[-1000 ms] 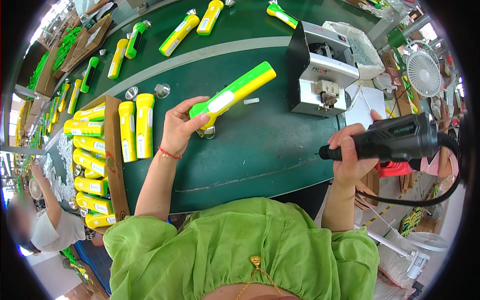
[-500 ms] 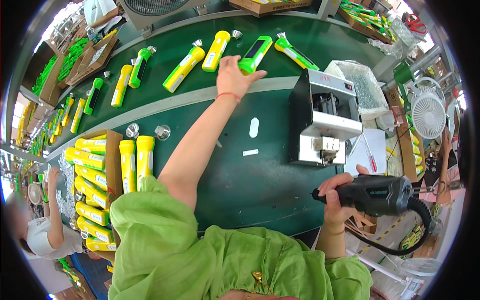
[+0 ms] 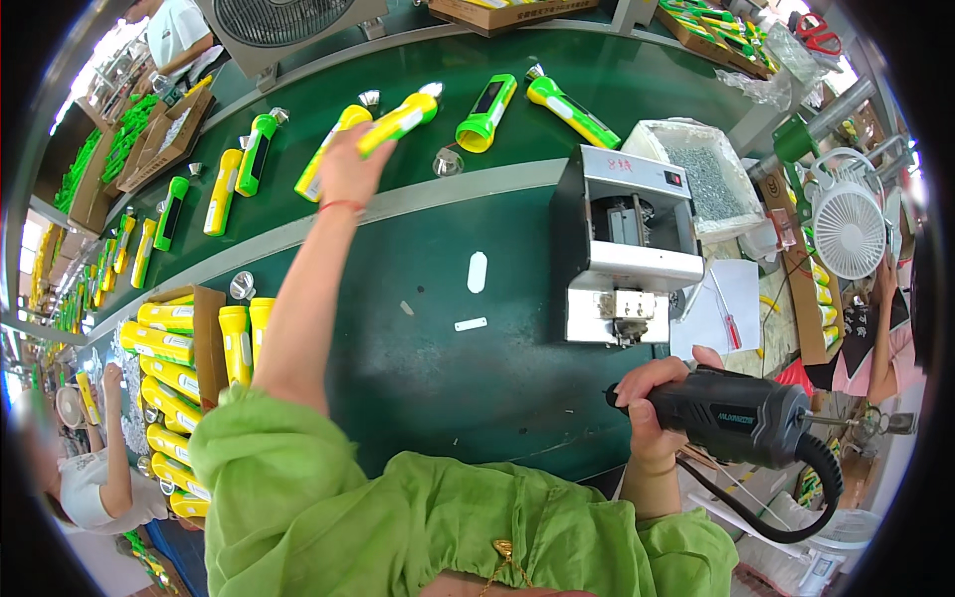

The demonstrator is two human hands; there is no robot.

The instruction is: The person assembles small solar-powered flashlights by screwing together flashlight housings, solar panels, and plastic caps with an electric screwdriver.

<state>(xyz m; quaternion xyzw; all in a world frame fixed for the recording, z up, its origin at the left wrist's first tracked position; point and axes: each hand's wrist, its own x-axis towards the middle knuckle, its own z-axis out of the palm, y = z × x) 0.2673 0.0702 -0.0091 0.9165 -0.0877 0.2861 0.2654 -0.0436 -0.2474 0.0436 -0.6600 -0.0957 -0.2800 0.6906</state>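
Note:
On the green belt, my left hand (image 3: 350,171) is closed at the near end of a tilted yellow flashlight (image 3: 403,119); its fingertips are partly hidden. Another yellow flashlight (image 3: 320,159) lies just left of that hand, partly covered by it. To the right is a green flashlight (image 3: 489,107), its open end toward me and a silver reflector (image 3: 448,161) beside it. My right hand (image 3: 652,403) grips a black electric screwdriver (image 3: 731,413) at the table's right edge, its bit pointing right.
A silver-and-black machine (image 3: 627,249) stands right of centre, with a white tub of screws (image 3: 701,174) behind it. Two small white plates (image 3: 477,272) lie on the table. At left stands a carton (image 3: 207,343) of yellow flashlights; a person (image 3: 95,478) sits beyond it.
My left hand has moved left from the green flashlight to the yellow one, which now lies more slanted. A reflector now shows beside the green flashlight. My right hand still holds the screwdriver.

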